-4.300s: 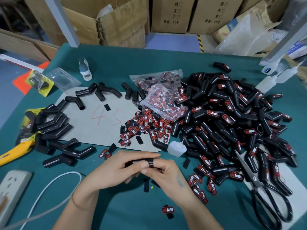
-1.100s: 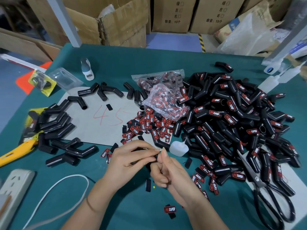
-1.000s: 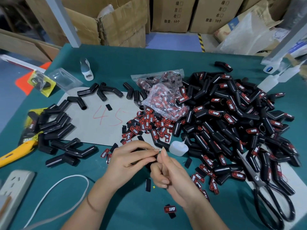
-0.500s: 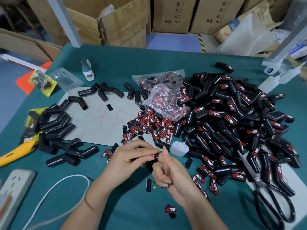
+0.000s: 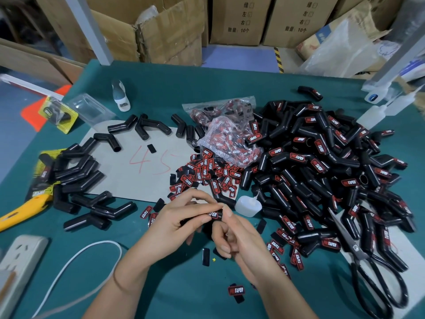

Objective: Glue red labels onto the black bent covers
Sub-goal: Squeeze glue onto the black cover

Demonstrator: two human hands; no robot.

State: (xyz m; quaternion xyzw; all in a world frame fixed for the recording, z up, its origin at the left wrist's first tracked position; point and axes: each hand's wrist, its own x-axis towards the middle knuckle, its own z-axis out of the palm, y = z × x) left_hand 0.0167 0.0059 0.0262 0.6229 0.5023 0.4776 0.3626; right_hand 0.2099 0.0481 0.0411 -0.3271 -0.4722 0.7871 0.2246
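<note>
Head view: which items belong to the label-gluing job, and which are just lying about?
In use: left hand, right hand, held cover, loose labels, glue bottle, labelled pile, plain covers.
Lying about: scissors, yellow knife, power strip.

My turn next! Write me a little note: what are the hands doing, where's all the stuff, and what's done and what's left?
Left hand grips a black bent cover; right hand pinches its end, where a red label shows.
Small glue bottle stands just beyond the hands.
Loose red labels lie ahead on the grey sheet.
Done: big labelled pile, right.
Left: bare covers, left.
</note>
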